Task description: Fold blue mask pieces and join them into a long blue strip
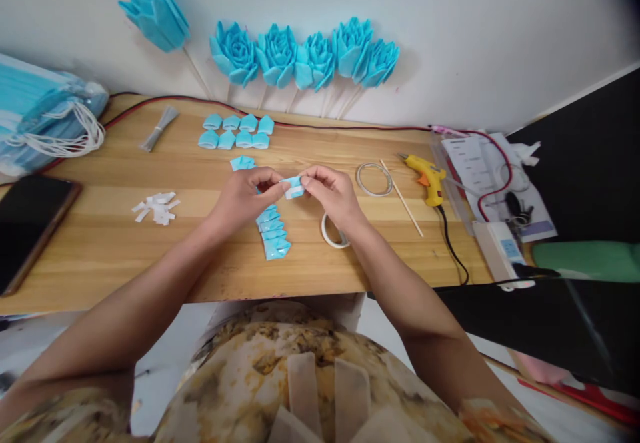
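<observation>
Between both hands, just above the table, is a small folded blue piece (294,188) with a white strip along its lower part. My left hand (246,193) pinches its left end. Its right end is pinched by the thumb and fingers of my right hand (331,193). A column of folded blue pieces (274,233) lies below and behind my left hand, partly hidden by it. Farther back, two rows of folded blue petals (235,131) rest on the wood. A roll of white tape (330,233) lies partly under my right wrist.
Several blue flowers (277,56) on sticks lean at the wall. To the left are white strips (156,208), a phone (35,223), grey ties (159,128) and bagged masks (50,113). Rightward lie a tape ring (374,179), a stick (403,200), a yellow glue gun (425,175) and a power strip (500,250).
</observation>
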Tool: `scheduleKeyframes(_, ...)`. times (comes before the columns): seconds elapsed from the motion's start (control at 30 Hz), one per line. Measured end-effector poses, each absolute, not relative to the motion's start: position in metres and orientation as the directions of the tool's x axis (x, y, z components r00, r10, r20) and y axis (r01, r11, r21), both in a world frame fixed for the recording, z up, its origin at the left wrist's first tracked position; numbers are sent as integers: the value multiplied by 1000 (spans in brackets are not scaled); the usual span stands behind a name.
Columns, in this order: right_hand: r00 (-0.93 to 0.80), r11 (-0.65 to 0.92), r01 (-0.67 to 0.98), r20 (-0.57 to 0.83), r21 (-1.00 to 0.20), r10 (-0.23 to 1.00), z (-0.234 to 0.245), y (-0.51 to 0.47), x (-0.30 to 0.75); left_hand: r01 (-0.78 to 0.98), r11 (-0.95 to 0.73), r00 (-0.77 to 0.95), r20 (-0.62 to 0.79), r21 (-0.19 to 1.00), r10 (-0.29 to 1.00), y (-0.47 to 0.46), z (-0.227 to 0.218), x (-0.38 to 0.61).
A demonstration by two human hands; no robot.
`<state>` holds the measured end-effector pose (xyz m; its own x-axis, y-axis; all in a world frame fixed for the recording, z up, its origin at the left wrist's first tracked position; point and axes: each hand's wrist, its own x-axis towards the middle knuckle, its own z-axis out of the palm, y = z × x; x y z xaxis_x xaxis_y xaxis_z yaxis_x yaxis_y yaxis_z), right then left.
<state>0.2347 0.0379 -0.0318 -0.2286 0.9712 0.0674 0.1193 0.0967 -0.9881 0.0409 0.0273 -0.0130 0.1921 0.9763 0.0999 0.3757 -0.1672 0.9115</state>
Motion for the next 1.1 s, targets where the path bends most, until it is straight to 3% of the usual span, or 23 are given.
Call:
scheduleKeyframes(0.2, -255, 0, -90, 23, -996, 967, -35, 39, 238, 362, -143, 168, 87, 921, 982, 28, -11, 39)
scheduleKeyframes(0.57, -289, 88, 50, 70, -995, 955, -30, 39, 235, 325, -180, 119, 149, 929, 982, 31, -18, 36)
scheduleKeyframes(0.73, -202, 105, 45, 94, -993, 975, -32, 38, 233, 274, -260, 27, 263, 926, 964, 33, -25, 35)
scheduleKeyframes(0.83, -111, 110, 35, 106, -993, 988, -33, 38, 231, 354, -356, -45, 396, 865, 917, 29, -24, 39)
scheduleKeyframes(1.0, -88, 131, 55, 126, -990, 988, -37, 37, 228, 488, -553, 144, 563, 675, 814, 23, -24, 45)
scheduleKeyframes(1.1, -108, 136, 51, 130, -989, 986, -38, 35, 225, 509, -575, 163, 585, 640, 795, 25, -29, 45)
